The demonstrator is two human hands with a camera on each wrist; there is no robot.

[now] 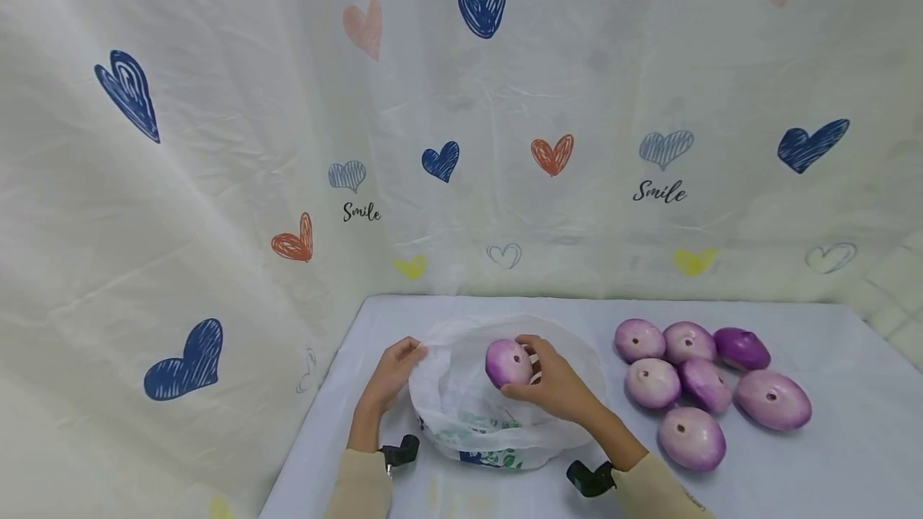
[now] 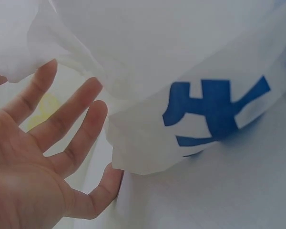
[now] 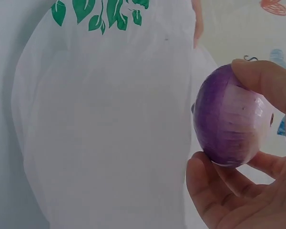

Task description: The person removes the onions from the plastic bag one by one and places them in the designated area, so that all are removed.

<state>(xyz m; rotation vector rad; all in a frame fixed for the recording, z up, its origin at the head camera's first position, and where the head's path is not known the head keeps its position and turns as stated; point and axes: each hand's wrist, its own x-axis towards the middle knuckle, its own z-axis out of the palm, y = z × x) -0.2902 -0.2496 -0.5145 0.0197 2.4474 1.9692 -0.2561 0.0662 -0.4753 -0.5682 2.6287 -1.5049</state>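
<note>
My right hand (image 1: 555, 381) grips a purple onion (image 1: 507, 362) between thumb and fingers, over the mouth of a white plastic bag (image 1: 513, 452). From the right wrist, the onion (image 3: 233, 117) shows a darker purple side, with the thumb on top and fingers beneath. At the bag's left rim, my left hand (image 1: 392, 371) holds the thin plastic by its fingertips. In the left wrist view the other fingers (image 2: 69, 112) are spread along the film, beside a blue print (image 2: 217, 112). The bag's mouth is spread wide, facing up.
Several more purple onions (image 1: 690, 439) lie grouped on the white-covered table (image 1: 829, 463), right of the bag. A white curtain (image 1: 461, 86) with printed hearts hangs behind the table and along its left side. Dark wrist cameras (image 1: 591, 479) sit at both cuffs.
</note>
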